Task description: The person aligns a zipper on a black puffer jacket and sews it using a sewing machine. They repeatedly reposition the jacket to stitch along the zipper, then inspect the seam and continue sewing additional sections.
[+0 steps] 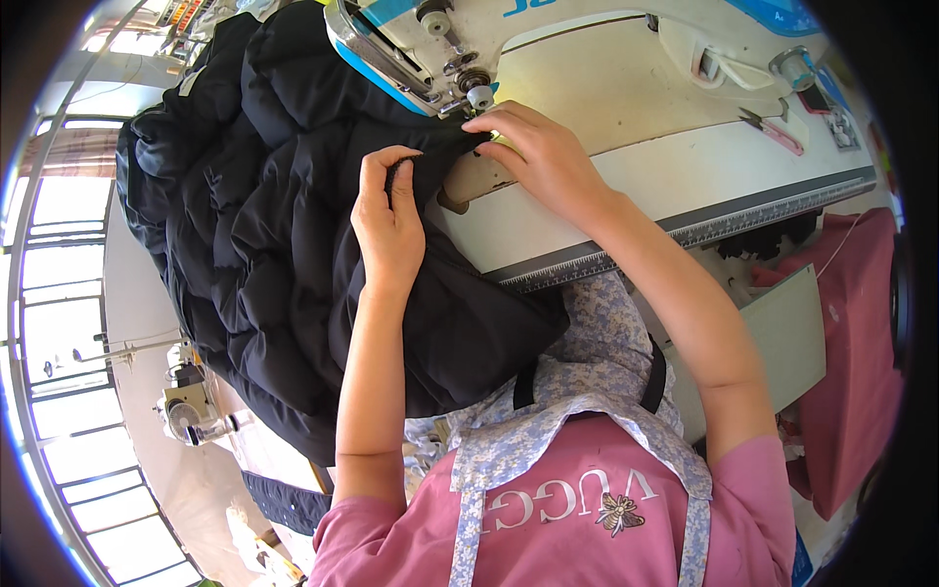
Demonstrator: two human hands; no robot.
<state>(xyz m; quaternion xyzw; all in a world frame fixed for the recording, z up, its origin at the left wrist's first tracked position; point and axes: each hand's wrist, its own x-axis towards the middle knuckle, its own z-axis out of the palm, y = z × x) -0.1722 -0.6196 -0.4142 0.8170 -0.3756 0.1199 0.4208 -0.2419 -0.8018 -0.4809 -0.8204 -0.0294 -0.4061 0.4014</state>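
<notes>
A black padded garment (279, 213) spreads across the left of the sewing table and hangs over its front edge onto my lap. My left hand (389, 213) pinches a dark, rough-looking edge of it between thumb and fingers. Close to the needle area, my right hand (532, 154) grips the cloth's narrow end with thumb and fingertips. The white and blue head of an industrial sewing machine (440, 66) stands just beyond both hands. Fabric and fingers partly hide its presser foot and needle.
A ruler strip (689, 231) runs along the front edge of the white sewing table (631, 176). Pink-handled thread snips (774, 132) lie at the right, near a phone-like object (814, 99). Another machine (183, 411) stands at the far left. Pink cloth (843, 352) hangs at the right.
</notes>
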